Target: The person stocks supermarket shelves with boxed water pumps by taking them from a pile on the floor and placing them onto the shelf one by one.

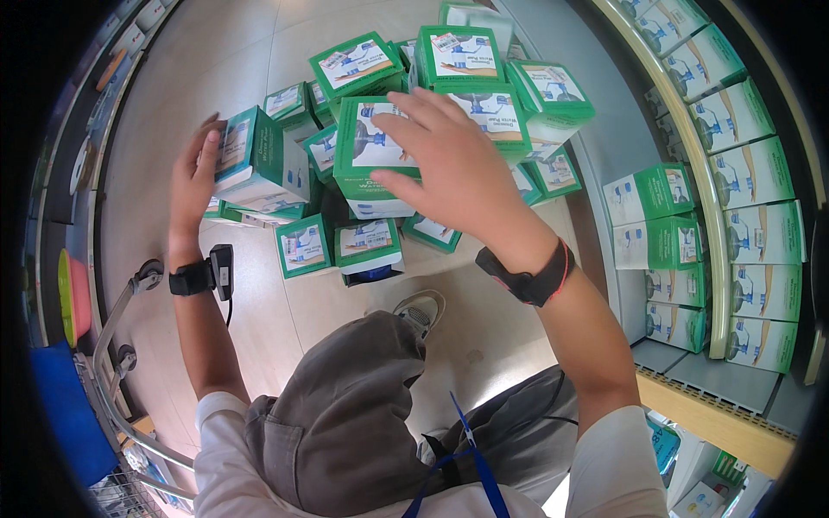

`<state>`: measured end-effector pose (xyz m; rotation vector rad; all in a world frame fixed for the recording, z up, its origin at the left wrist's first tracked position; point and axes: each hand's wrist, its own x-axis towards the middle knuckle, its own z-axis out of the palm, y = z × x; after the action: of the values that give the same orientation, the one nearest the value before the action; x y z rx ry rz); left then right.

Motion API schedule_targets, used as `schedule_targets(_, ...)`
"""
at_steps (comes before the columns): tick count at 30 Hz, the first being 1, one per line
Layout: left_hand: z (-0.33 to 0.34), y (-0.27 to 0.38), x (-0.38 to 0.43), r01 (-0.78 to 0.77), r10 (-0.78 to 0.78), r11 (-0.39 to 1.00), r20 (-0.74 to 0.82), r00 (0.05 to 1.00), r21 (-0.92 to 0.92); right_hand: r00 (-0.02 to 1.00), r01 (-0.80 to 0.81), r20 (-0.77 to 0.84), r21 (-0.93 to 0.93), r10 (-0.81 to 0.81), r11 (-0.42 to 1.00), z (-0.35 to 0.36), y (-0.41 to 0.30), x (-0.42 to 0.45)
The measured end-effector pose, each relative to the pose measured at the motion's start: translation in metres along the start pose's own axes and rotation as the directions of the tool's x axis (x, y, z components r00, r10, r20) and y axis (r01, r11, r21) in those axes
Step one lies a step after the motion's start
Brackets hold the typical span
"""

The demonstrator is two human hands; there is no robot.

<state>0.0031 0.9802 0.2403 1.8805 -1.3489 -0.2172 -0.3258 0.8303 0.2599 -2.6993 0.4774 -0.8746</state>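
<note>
My left hand (196, 165) is against the left side of a green-and-white water pump carton (262, 158). That carton sits tilted on the left of a heap of similar boxes; whether my fingers grip it is hidden. Spread over another pump carton (366, 146) in the middle of the heap is my right hand (443, 155). Its fingers reach across the printed top, and contact is hard to judge. Just beyond stand a carton with a price sticker (460, 55) and a second stickered one (356, 61). Two smaller-looking boxes, one (303, 246) beside another (369, 243), lie on the near side.
At the right, a shelf (706, 379) holds stacked pump cartons (764, 236) behind a pale rail (696, 129). A metal-framed cart (103, 349) stands at the lower left. Left shelving carries a pink and green basin (76, 298). My shoe (421, 311) rests on the tiled floor (259, 311).
</note>
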Motion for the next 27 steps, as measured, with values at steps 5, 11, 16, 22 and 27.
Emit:
schedule_targets(5,-0.003,-0.003,-0.009,-0.023,0.016,0.999,-0.209,0.978,-0.032,0.996,0.022,-0.088,0.055,-0.017,0.998,-0.012,0.002,-0.009)
schedule_targets(11,-0.003,-0.013,-0.017,0.037,-0.064,0.991,-0.224,0.972,-0.125,0.985,-0.082,-0.141,0.091,0.095,0.992,-0.068,0.022,-0.06)
schedule_targets(16,-0.008,-0.002,-0.019,0.011,-0.007,1.0,-0.318,0.948,0.01,0.867,-0.328,-0.412,-0.049,0.28,0.943,-0.131,0.073,-0.14)
schedule_targets(22,0.007,0.152,-0.018,-0.505,0.568,0.818,-0.255,0.782,0.274,0.515,-0.713,-0.677,0.002,0.526,0.701,-0.192,0.117,-0.273)
schedule_targets(27,0.09,0.312,0.008,-0.708,0.617,0.674,0.688,0.382,-0.211,0.573,-0.818,-0.648,-0.417,0.502,0.396,-0.226,0.095,-0.353)
